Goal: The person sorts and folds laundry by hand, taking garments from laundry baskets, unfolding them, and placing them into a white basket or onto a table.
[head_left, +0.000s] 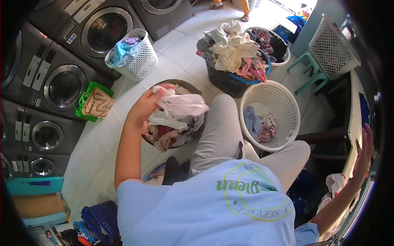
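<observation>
Grasping pale pink cloth (184, 103), left hand (151, 101); right hand (363, 156) straight-fingered, palm contact unclear

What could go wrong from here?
1. The pale cloth hangs loosely from the left hand, so it might slip back onto the mixed clothes in the brown basket.
2. The heap rises well above the rim of the dark tub; a piece could slide to the floor.
3. Pink clothes at the tub's edge might drop into the nearby white basket.
</observation>
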A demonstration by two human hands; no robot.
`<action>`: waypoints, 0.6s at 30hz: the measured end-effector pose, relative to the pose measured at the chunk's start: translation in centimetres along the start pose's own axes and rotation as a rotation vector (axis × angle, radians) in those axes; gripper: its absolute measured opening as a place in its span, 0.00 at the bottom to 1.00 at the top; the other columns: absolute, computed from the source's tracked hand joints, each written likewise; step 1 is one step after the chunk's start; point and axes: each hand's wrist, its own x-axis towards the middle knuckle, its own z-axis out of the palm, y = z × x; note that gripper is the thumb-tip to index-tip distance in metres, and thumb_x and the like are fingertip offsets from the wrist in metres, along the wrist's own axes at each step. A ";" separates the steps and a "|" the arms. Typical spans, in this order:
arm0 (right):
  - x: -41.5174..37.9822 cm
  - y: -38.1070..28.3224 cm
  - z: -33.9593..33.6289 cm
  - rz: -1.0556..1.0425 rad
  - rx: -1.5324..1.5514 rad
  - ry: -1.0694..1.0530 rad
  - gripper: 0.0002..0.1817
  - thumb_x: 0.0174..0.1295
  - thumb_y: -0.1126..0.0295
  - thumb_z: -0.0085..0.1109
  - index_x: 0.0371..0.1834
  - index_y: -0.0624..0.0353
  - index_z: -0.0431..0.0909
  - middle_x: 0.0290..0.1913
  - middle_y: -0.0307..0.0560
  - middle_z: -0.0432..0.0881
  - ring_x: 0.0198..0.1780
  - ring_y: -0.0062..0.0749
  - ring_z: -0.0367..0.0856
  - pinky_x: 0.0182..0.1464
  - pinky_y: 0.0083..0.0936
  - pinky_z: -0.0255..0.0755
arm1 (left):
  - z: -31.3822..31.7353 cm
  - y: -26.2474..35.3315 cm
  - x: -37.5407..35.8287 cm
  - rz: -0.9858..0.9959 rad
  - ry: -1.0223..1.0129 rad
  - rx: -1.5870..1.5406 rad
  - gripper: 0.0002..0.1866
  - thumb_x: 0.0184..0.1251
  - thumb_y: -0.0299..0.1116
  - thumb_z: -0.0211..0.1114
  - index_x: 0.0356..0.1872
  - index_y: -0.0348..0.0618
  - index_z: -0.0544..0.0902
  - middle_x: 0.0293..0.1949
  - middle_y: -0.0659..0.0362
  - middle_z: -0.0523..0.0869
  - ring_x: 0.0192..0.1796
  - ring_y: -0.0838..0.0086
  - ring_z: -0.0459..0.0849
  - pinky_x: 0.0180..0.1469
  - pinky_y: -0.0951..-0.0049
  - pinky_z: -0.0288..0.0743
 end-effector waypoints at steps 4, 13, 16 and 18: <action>-1.6 -6.1 7.9 0.058 0.110 -0.222 0.21 0.68 0.55 0.49 0.58 0.54 0.74 0.64 0.44 0.71 0.63 0.29 0.70 0.62 0.29 0.64 | 3.4 2.3 0.9 0.056 0.065 0.217 0.17 0.75 0.42 0.50 0.52 0.41 0.78 0.46 0.57 0.82 0.48 0.74 0.81 0.51 0.71 0.76; -8.5 -10.7 25.0 0.006 0.488 -0.903 0.36 0.54 0.67 0.68 0.67 0.52 0.63 0.61 0.48 0.69 0.60 0.37 0.71 0.55 0.34 0.71 | 15.6 7.6 0.7 0.197 -0.362 -0.440 0.16 0.71 0.34 0.56 0.56 0.39 0.73 0.49 0.56 0.81 0.50 0.73 0.81 0.51 0.70 0.78; -6.2 -9.9 26.1 -0.103 0.416 -0.857 0.20 0.53 0.72 0.67 0.50 0.60 0.78 0.38 0.43 0.82 0.42 0.21 0.79 0.43 0.23 0.74 | 15.5 9.5 0.7 0.424 -0.334 -0.276 0.17 0.63 0.26 0.63 0.54 0.37 0.75 0.49 0.53 0.81 0.49 0.72 0.81 0.51 0.71 0.78; -2.5 -10.3 23.2 -0.160 0.410 -0.687 0.10 0.57 0.75 0.63 0.42 0.65 0.81 0.31 0.36 0.82 0.34 0.16 0.76 0.38 0.19 0.72 | 14.2 10.8 0.7 0.488 -0.036 -0.106 0.15 0.60 0.25 0.67 0.49 0.37 0.79 0.42 0.56 0.84 0.41 0.74 0.84 0.47 0.74 0.79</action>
